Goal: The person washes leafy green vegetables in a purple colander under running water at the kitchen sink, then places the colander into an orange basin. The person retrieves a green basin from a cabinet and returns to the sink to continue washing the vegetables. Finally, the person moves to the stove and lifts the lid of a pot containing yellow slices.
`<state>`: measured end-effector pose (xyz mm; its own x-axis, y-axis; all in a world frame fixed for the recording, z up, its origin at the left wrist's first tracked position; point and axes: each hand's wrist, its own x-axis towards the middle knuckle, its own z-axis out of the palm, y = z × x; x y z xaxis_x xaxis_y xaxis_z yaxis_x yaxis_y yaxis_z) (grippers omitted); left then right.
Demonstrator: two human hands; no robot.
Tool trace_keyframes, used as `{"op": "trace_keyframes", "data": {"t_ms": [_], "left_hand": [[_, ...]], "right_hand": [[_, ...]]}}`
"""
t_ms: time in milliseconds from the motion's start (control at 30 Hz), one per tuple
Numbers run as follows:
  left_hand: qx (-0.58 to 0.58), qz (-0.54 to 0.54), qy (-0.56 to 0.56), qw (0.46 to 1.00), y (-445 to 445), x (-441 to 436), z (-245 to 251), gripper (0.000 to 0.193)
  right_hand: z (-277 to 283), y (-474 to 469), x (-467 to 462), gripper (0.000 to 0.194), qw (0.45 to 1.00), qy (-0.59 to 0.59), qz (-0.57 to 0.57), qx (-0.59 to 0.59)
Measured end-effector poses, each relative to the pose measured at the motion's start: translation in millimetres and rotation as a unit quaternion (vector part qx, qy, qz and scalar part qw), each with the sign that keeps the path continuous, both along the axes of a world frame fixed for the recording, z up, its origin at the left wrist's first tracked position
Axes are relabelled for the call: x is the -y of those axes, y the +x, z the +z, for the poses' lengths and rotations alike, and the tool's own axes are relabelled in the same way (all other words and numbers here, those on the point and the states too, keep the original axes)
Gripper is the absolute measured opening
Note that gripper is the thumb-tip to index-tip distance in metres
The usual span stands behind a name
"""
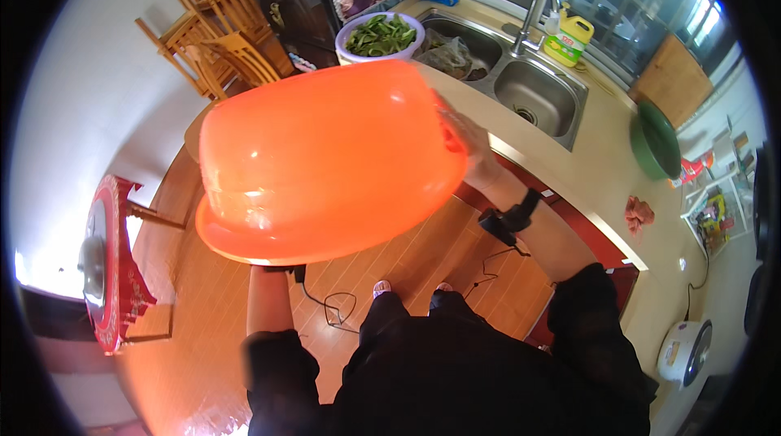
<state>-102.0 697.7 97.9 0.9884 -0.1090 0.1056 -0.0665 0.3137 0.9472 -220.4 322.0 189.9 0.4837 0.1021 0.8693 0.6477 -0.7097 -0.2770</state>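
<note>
A large orange plastic basin [329,161] is held up in front of me, tilted, with its outer side facing the camera. My right hand [470,140] grips its right end near the handle opening. The basin covers my left hand; only the left forearm shows below its lower rim, so that hand's grip is hidden. Behind the basin, a lavender-rimmed bowl [420,45] holds green leafy vegetables [381,36]. To the right of that bowl, a clear plastic bag [448,56] lies in the left bowl of a steel double sink [540,91].
The curved countertop [601,161] carries a yellow detergent jug [568,39], green basin [655,140], wooden board [671,79], red cloth [639,214] and white rice cooker [684,352]. Wooden chairs [235,55] stand at upper left, a red-covered table [116,265] at left. Cables hang near both wrists.
</note>
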Motion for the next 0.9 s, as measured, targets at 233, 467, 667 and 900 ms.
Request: {"op": "trace_keyframes", "data": {"t_ms": [233,467,667,900], "left_hand": [[-0.081,0.016,0.004,0.997,75.1,-43.0,-37.9,0.036],[-0.286,0.021,0.053,0.957,41.5,-86.4,-163.8,0.043],[-0.379,0.132,0.135,0.906,-5.1,-116.9,-237.9,0.017],[-0.385,0.095,0.137,0.908,-2.4,-113.3,-237.9,0.015]], "right_hand": [[-70.5,65.0,-47.2,0.053,0.907,0.238,0.044,-0.345],[-237.0,124.5,1.1,0.049,0.484,0.769,0.015,-0.418],[-313.9,133.6,102.5,0.019,0.457,0.887,0.032,-0.064],[-306.8,141.7,114.9,0.020,0.381,0.924,-0.010,-0.019]]}}
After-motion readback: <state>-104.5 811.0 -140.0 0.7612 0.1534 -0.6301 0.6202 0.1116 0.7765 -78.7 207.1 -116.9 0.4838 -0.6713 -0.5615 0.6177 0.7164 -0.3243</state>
